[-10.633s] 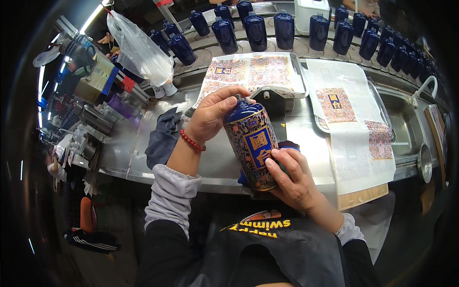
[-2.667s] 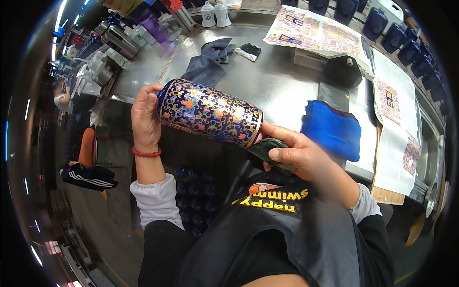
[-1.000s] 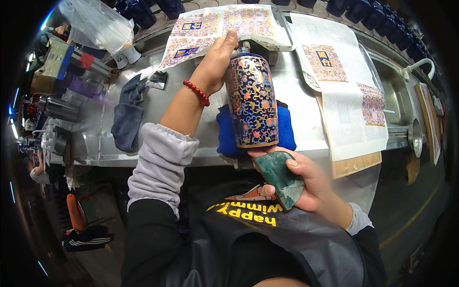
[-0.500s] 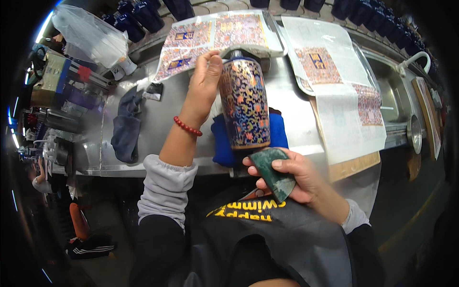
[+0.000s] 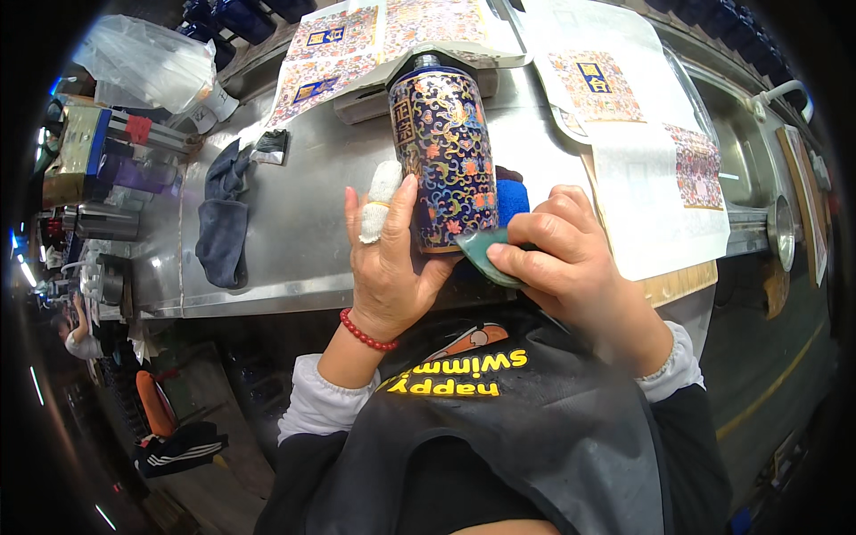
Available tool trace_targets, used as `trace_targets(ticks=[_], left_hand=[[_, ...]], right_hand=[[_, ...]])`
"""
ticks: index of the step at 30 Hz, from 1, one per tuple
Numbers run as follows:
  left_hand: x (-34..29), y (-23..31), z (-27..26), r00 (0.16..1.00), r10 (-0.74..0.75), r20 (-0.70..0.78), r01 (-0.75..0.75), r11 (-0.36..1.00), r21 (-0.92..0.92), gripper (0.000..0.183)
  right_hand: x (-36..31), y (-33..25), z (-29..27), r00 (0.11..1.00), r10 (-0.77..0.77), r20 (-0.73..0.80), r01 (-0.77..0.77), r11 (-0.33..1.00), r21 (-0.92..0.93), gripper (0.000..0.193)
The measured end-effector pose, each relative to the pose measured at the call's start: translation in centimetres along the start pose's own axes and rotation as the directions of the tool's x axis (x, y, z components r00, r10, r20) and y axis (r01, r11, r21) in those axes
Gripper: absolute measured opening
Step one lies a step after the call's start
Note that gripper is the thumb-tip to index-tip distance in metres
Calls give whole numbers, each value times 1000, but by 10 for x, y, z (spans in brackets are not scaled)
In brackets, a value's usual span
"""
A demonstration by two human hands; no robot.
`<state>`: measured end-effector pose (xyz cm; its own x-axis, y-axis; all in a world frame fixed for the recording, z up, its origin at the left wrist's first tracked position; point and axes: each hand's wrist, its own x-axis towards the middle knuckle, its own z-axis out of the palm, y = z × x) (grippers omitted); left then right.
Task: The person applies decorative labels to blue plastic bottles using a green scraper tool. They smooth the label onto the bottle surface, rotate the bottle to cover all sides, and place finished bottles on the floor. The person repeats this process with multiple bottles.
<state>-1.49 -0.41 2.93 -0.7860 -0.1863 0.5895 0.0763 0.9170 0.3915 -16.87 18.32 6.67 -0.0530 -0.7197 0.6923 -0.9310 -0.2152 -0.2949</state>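
A dark blue bottle (image 5: 455, 152) with a colourful floral, gold-edged pattern lies tilted over a folded blue towel (image 5: 512, 201), its neck pointing away from me. My left hand (image 5: 388, 259) grips its lower left side, thumb at the base; one finger wears a white wrapping (image 5: 382, 201). In my right hand (image 5: 562, 254), the fingers are closed round a flat green scraper (image 5: 486, 257). The scraper's edge meets the bottle's lower right end. Most of the towel is hidden behind the bottle and hands.
Patterned print sheets (image 5: 334, 62) lie at the back left, and more sheets on white paper (image 5: 655, 223) at the right. A dark grey cloth (image 5: 221, 241) rests on the metal counter (image 5: 294, 223). A sink (image 5: 727, 116) stands far right; more blue bottles (image 5: 245, 18) line the back.
My left hand has come down from the bottle's neck to its lower left side. The scraper has risen against the bottle's lower end. The bottle has turned, showing a gold-framed panel.
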Motion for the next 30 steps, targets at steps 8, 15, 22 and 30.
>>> trace_targets(ticks=[8, 15, 22, 30], left_hand=[[1, 1, 1, 999, 3, -40, -3, 1000, -11, 84], [3, 2, -1, 999, 10, -42, -10, 1000, -2, 84], [-4, 4, -1, 990, -25, -142, 22, 1000, -23, 67], [1, -10, -11, 923, 384, 7, -372, 891, 261, 45]], right_hand=[[21, 10, 3, 937, 348, 34, -340, 885, 317, 20], [31, -6, 4, 931, 363, -26, -355, 922, 153, 19], [44, -3, -7, 835, 551, -19, -525, 805, 278, 14], [16, 4, 9, 630, 766, 125, -645, 428, 633, 18]])
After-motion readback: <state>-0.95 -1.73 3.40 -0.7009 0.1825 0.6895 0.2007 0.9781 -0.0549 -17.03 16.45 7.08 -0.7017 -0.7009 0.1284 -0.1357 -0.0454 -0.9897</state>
